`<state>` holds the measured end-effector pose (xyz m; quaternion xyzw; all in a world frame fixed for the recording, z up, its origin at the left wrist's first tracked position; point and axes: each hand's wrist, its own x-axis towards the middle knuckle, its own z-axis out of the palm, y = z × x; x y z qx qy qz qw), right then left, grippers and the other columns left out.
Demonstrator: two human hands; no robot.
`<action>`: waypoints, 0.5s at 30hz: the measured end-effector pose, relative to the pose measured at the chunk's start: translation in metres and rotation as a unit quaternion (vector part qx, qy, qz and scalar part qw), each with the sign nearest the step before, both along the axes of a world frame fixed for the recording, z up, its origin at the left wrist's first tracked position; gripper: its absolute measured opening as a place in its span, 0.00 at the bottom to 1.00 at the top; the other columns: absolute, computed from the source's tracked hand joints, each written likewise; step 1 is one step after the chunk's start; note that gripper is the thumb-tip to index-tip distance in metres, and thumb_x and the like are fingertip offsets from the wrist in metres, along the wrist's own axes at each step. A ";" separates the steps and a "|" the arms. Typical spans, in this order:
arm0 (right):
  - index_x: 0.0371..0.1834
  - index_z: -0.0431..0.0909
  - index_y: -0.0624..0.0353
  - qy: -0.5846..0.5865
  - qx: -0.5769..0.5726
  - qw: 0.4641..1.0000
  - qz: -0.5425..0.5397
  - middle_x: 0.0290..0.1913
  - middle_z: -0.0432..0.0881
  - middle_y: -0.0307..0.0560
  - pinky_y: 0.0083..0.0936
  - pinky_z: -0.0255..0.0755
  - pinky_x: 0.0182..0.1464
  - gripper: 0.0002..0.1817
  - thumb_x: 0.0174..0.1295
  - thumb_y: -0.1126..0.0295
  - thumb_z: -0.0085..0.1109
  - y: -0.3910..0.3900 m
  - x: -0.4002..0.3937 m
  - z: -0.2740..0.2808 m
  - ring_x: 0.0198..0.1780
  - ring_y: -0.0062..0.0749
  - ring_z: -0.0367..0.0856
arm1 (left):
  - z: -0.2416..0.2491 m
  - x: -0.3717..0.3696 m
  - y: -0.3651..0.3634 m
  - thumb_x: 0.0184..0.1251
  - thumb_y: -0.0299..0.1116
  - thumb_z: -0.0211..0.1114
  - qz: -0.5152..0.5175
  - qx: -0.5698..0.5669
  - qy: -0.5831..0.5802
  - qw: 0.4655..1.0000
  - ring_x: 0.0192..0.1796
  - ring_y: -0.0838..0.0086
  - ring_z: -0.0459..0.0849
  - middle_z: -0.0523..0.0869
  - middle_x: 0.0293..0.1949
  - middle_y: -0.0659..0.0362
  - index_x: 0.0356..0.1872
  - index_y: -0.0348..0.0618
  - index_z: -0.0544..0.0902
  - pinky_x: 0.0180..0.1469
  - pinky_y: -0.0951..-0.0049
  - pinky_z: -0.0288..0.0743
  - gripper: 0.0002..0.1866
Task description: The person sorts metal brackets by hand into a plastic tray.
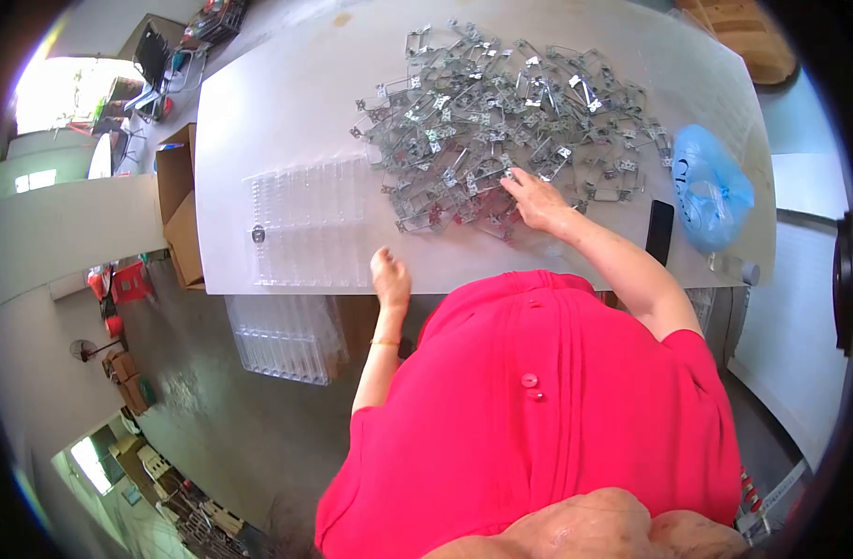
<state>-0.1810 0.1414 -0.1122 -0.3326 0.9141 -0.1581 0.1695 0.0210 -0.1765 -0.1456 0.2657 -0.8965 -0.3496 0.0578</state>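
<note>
Hands (pixel 538 200) (pixel 391 278) at a pale table (pixel 286 116), grey floor (pixel 259 438) below.

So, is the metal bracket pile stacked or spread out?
Spread out: the metal brackets lie loose at mixed angles, overlapping across the tabletop.

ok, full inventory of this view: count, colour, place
Table: one, whitish, centre
Metal brackets: uncountable heap, silver, on table
Tray: at least one, clear, table's left
Small piece: one, dark, on tray
Lower trays: several, clear, below tabletop
Plastic bag: one, blue, table's right
Phone: one, black, beside bag
Cardboard box: one, brown, left of table
Fan: one, dark, far left
Background clutter: mixed, too small to tell
Shirt: one, pinkish-red, on person
Left hand: one, near tray
Right hand: one, at heap
</note>
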 end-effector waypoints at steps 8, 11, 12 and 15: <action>0.57 0.69 0.62 -0.073 0.001 0.996 -0.046 0.56 0.77 0.63 0.47 0.76 0.53 0.20 0.62 0.72 0.60 0.056 0.030 0.028 0.56 0.58 0.79 | 0.016 -0.096 0.043 0.63 0.34 0.64 -0.153 -0.116 -0.053 0.980 0.73 0.40 0.63 0.62 0.72 0.35 0.73 0.44 0.64 0.72 0.52 0.63 0.36; 0.51 0.69 0.59 -0.156 0.116 0.977 -0.086 0.48 0.82 0.63 0.51 0.74 0.50 0.16 0.63 0.69 0.59 0.070 0.050 0.031 0.50 0.59 0.81 | 0.012 -0.099 0.045 0.63 0.36 0.66 -0.175 -0.104 -0.125 0.971 0.72 0.37 0.64 0.60 0.72 0.31 0.74 0.45 0.62 0.72 0.48 0.62 0.38; 0.51 0.69 0.59 -0.161 0.116 0.976 -0.091 0.48 0.82 0.63 0.51 0.74 0.50 0.16 0.63 0.69 0.59 0.073 0.057 0.026 0.50 0.59 0.81 | 0.012 -0.096 0.045 0.63 0.37 0.66 -0.180 -0.104 -0.132 0.969 0.72 0.37 0.64 0.59 0.72 0.30 0.74 0.46 0.63 0.71 0.47 0.63 0.38; 0.46 0.69 0.60 -0.177 0.134 0.964 -0.147 0.41 0.83 0.65 0.52 0.75 0.47 0.14 0.63 0.66 0.60 0.090 0.083 0.003 0.45 0.61 0.82 | 0.009 -0.087 0.049 0.63 0.38 0.66 -0.206 -0.112 -0.132 0.963 0.71 0.37 0.65 0.58 0.72 0.29 0.74 0.48 0.64 0.70 0.46 0.65 0.37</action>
